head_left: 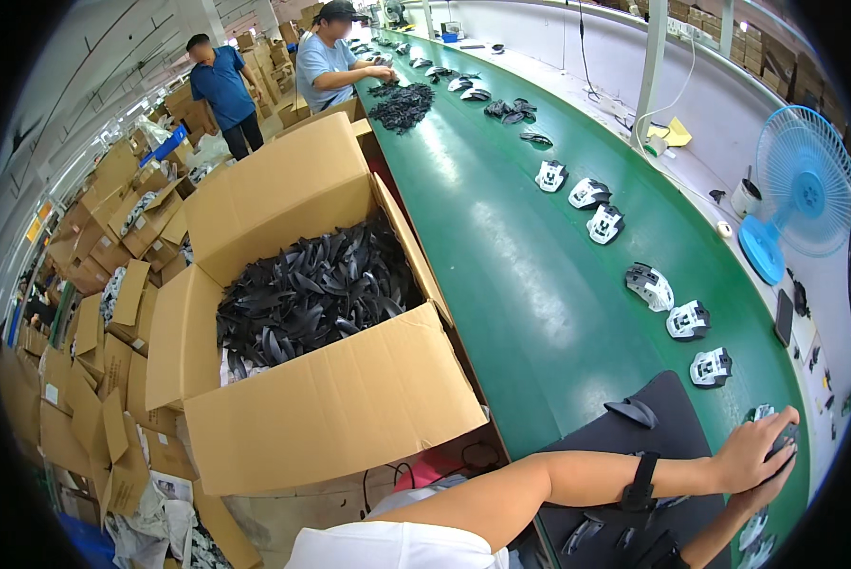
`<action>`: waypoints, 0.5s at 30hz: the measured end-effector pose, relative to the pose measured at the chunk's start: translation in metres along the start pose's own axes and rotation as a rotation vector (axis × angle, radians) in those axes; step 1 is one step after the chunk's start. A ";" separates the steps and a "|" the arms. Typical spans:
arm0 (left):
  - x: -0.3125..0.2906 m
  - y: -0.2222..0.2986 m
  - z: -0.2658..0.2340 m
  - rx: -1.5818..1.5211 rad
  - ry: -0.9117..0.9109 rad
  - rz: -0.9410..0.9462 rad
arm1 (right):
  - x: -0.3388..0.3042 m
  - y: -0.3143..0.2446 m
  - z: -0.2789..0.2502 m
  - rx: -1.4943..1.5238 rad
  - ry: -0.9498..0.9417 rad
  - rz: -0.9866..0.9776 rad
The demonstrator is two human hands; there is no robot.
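Observation:
At the lower right, my left hand [750, 453] and my right hand [765, 488] come together over the green belt. Between their bent fingers is a dark computer mouse [784, 437], mostly covered by the fingers. Just behind it a white-and-black mouse shell [759, 412] peeks out. Under my left forearm lies a black mat [674, 403] with a curved black plastic piece [633, 412] near its far edge. Several more black pieces [585, 534] rest on the mat's near part. More shells [753, 527] sit beside my right wrist.
White-and-black mouse shells [688, 321] line the green conveyor belt [501, 275]. An open carton [330, 398] of black plastic pieces [311, 289] stands left of it. A blue fan [806, 190] and a phone [784, 317] are along the right ledge. Two people [326, 62] [224, 90] are farther back.

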State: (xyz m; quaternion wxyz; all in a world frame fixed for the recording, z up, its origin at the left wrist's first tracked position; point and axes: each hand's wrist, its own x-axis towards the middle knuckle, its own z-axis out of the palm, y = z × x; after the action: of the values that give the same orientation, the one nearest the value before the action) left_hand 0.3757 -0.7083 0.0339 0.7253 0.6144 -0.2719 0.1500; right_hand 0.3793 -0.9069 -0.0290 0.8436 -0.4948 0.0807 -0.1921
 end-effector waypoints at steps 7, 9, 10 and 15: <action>0.004 -0.002 -0.004 -0.088 -0.165 0.086 | -0.028 -0.026 0.044 0.119 0.122 0.205; 0.001 -0.005 0.002 -0.051 -0.151 0.125 | -0.048 -0.027 0.069 0.122 0.118 0.208; 0.000 -0.005 0.004 -0.015 -0.135 0.172 | -0.053 -0.027 0.071 0.124 0.107 0.207; -0.013 0.018 0.013 0.173 0.130 0.115 | -0.102 -0.029 0.187 0.129 0.053 0.228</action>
State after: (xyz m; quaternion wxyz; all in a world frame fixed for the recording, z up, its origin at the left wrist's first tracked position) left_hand 0.3528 -0.7160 0.0418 0.6760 0.6469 -0.2451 0.2540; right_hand 0.3400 -0.7286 0.0838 0.8877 -0.4219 0.1462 -0.1129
